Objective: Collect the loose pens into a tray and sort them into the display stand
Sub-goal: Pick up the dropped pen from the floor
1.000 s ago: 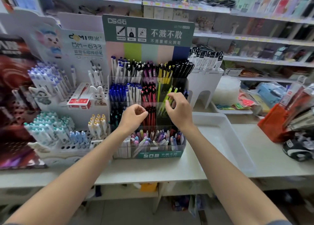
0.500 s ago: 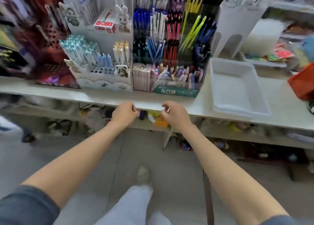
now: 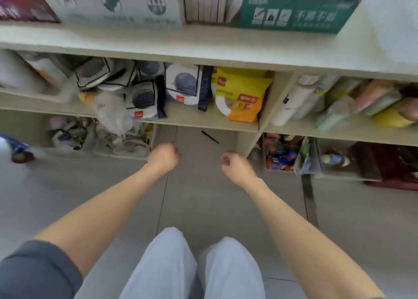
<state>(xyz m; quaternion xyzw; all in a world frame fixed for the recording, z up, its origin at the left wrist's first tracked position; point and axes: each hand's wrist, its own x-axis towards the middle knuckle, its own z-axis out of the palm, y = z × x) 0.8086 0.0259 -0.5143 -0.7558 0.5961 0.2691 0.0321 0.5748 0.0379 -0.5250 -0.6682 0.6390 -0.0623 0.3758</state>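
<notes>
A single black pen (image 3: 210, 137) lies loose on the grey floor tiles under the lowest shelf board. Both my arms reach down toward the floor. My left hand (image 3: 164, 157) is curled into a fist and holds nothing, a short way in front of and to the left of the pen. My right hand (image 3: 235, 165) has its fingers curled with nothing in them, in front of and to the right of the pen. At the top, only the display stand's green base label (image 3: 294, 13) shows on the counter (image 3: 203, 43). A blurred white shape (image 3: 389, 22), perhaps the tray, is to its right.
Open shelves under the counter hold packaged goods: dark-and-white packs (image 3: 185, 86), a yellow bag (image 3: 242, 95), rolls (image 3: 294, 99) at the right. Bins with clutter (image 3: 122, 140) stand on the floor either side of the pen. My light trouser legs (image 3: 192, 267) fill the bottom centre.
My view has dropped from the pen display on the counter to the floor beneath the shelves. Both hands have come away from the stand and gone down toward the floor.
</notes>
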